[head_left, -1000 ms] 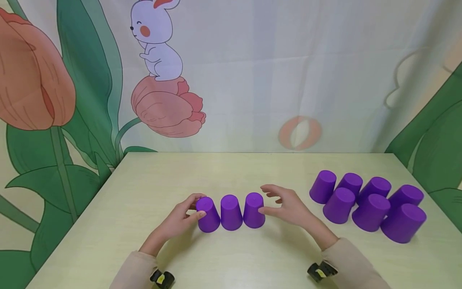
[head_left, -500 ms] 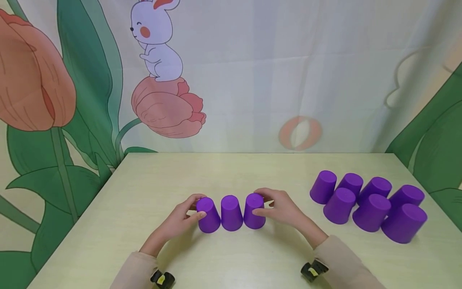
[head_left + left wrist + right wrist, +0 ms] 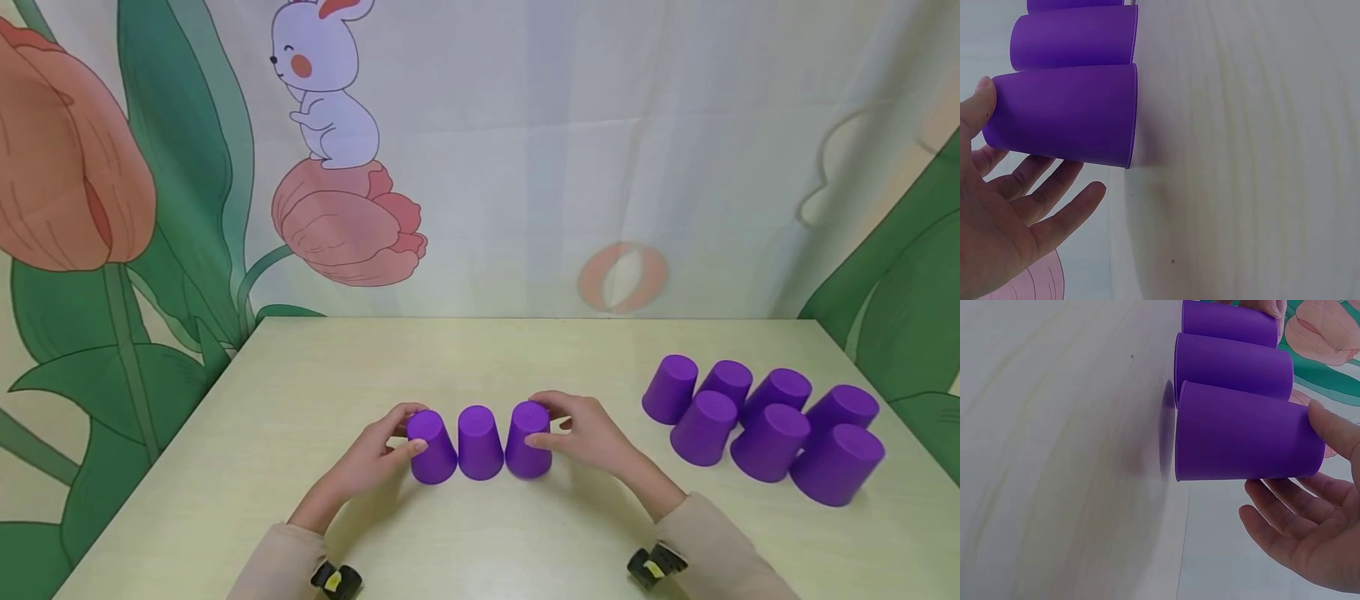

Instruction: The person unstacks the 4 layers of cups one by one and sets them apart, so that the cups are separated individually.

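Three purple cups stand upside down in a row at the middle of the table. My left hand (image 3: 379, 447) holds the left cup (image 3: 435, 458) near its closed top, thumb on the near side and fingers behind. In the left wrist view, that cup (image 3: 1063, 115) has the thumb at its narrow end and the fingers along its side. My right hand (image 3: 588, 429) grips the right cup (image 3: 525, 462) the same way; the right wrist view shows its thumb on the cup (image 3: 1241, 434) and fingertips under its side. Between them stands the middle cup (image 3: 480, 446), touched by neither hand.
Several more upside-down purple cups (image 3: 770, 443) stand in a cluster on the right of the pale wooden table (image 3: 465, 550). Behind the table's far edge hangs a printed curtain (image 3: 487, 167) with a rabbit and tulips.
My right hand has moved left onto the right cup, its fingers going from beside the cup to around its top. The left hand and the cups have stayed in place.
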